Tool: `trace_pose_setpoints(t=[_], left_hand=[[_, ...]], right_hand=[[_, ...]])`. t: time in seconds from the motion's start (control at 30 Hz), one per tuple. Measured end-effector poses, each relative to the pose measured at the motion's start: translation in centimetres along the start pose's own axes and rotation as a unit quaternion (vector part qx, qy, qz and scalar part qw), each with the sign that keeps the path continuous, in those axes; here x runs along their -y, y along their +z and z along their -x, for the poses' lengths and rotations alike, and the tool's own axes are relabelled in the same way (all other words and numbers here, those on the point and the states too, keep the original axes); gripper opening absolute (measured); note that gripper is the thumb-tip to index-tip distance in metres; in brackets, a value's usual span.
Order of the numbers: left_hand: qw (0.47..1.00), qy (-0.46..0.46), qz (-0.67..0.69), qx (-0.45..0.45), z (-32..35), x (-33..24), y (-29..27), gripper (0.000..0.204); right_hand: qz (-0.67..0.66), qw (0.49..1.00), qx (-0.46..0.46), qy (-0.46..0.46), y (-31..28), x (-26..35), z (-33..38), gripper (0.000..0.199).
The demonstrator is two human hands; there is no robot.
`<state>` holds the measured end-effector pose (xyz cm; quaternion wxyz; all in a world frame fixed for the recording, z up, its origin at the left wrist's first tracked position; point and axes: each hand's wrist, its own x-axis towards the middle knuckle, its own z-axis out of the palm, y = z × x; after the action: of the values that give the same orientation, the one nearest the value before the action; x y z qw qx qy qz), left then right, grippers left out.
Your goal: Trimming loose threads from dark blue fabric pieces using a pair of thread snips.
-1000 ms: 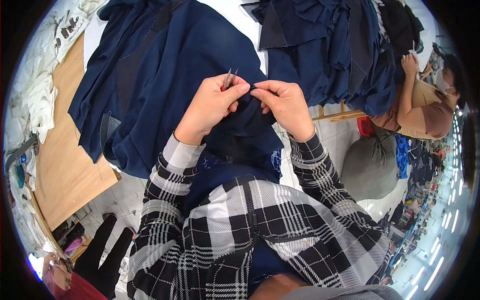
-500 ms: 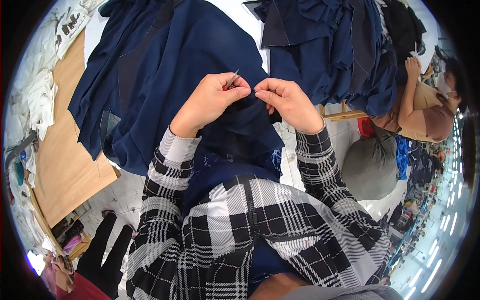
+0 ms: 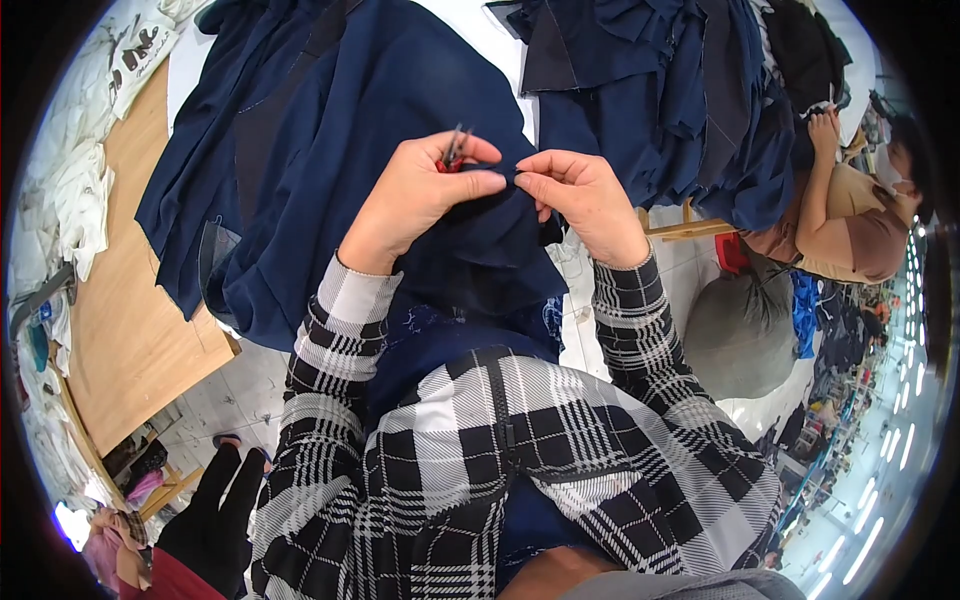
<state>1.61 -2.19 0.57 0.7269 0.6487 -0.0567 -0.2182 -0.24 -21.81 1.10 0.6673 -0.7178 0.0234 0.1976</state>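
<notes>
Left hand [image 3: 425,195]: has thread snips [image 3: 455,155] tucked in the curled fingers. Thumb and forefinger stand parted, clear gap between the tips. Snips: only the metal blades and a bit of red handle show, rest is buried in the fist. Blades blurred, can't tell how far apart they are. Tips point far, leaning slightly right; long axis roughly near-far.

Right hand [image 3: 580,195]: just right of the left, not touching it. Thumb and forefinger tips pinched together, pointing left. Can't tell if thread or a cloth edge is between them; too small. Lower fingers curl under, partly hidden.

Navy fabric [image 3: 420,85]: sits under and beyond both hands, spread on the far side and hanging toward the wearer. Far end cut off by the frame. Long axis near-far, with a darker strip [image 3: 265,150] running along its left part. The stretch below the hands is dark, folds hard to read; near end merges with the wearer's blue clothing [image 3: 450,335].

Far right: pile of navy pieces [image 3: 640,110], cut off at the far edge. Co-worker [image 3: 850,215] beyond it is bent by the lens rim, fingers on black cloth [image 3: 805,55]. Wood tabletop [image 3: 150,340] at left, partly covered by the fabric.
</notes>
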Motion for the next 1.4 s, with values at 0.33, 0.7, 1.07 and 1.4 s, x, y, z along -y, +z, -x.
trace_pose_setpoints(t=[0.33, 0.7, 1.07, 1.4], left_hand=[[0.988, -0.106, 0.102, 0.035, -0.4, 1.6, -0.5, 0.013], [0.983, -0.115, 0.137, 0.045, -0.5, 1.2, -0.9, 0.012], [0.993, -0.068, 0.099, 0.011, -0.7, 1.4, -0.6, 0.013], [0.988, -0.075, 0.133, 0.003, -0.8, 2.4, 0.2, 0.018]], right_hand=[[0.015, 0.999, 0.005, -0.052, 0.5, -0.4, 0.0, 0.017], [-0.005, 0.999, 0.036, -0.037, 0.2, -0.3, 0.0, 0.017], [-0.016, 0.998, 0.052, -0.027, 0.2, 0.1, 0.5, 0.015], [-0.129, 0.987, 0.047, -0.081, 0.3, -0.4, 0.2, 0.013]])
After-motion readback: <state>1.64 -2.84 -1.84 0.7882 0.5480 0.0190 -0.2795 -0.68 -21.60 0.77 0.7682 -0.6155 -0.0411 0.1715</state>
